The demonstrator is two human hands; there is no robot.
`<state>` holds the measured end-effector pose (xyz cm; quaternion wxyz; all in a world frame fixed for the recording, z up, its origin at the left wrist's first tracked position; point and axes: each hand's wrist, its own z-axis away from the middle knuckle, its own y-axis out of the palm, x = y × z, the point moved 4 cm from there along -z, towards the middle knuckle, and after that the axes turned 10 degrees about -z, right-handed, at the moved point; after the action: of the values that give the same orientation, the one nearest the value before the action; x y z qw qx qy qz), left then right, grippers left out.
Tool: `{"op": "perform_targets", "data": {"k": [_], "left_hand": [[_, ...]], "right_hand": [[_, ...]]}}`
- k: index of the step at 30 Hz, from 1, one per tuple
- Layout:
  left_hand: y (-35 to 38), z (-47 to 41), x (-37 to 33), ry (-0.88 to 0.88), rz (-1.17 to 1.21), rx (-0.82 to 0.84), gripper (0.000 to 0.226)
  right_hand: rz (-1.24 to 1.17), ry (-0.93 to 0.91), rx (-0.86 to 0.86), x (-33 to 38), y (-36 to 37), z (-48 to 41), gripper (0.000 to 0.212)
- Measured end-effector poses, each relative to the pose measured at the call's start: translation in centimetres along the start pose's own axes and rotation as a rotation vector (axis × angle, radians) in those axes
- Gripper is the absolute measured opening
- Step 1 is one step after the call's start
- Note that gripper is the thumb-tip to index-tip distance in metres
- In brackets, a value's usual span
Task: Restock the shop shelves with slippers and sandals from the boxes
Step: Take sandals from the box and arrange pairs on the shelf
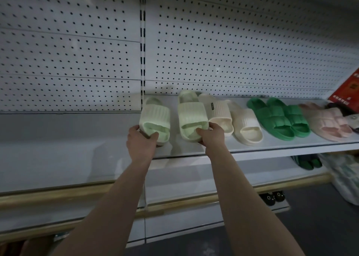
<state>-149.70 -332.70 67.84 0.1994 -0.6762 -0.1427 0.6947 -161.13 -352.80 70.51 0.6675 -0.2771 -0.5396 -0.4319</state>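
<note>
Up at the left end of the white shelf (272,146), the left hand (140,142) curls its fingers (153,136) round the open toe end of one pale green slipper (155,115). Just right of it, the right hand (210,134) grips the toe end of the other pale green slipper (191,114), thumb in the opening. Right of those fingers, cream slippers (244,123) sit just beside it, then dark green slippers (277,117) and pink slippers (326,121).
</note>
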Motion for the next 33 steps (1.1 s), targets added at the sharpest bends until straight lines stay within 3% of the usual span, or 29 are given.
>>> {"op": "perform_targets", "data": {"k": [3, 8, 18, 26, 33], "left_hand": [[0.0, -0.1, -0.3, 0.034, -0.191, -0.051, 0.064], [-0.2, -0.3, -0.2, 0.024, -0.223, -0.101, 0.063], [0.3, -0.5, -4.5, 0.351, -0.242, -0.201, 0.049], [5.2, 3.4, -10.5, 0.51, -0.055, 0.079, 0.046], [13.7, 11.3, -14.3, 0.58, 0.0, 0.282, 0.043]], "right_hand": [[0.16, -0.057, 0.016, 0.2, 0.7, -0.3, 0.055], [0.475, -0.263, 0.091, 1.3, 2.1, -0.1, 0.061], [0.326, -0.375, 0.06, 2.2, 0.5, -0.2, 0.054], [0.26, -0.476, -0.063, 4.3, -6.0, -0.3, 0.05], [0.269, -0.484, -0.203, 5.0, -17.6, 0.7, 0.043]]}}
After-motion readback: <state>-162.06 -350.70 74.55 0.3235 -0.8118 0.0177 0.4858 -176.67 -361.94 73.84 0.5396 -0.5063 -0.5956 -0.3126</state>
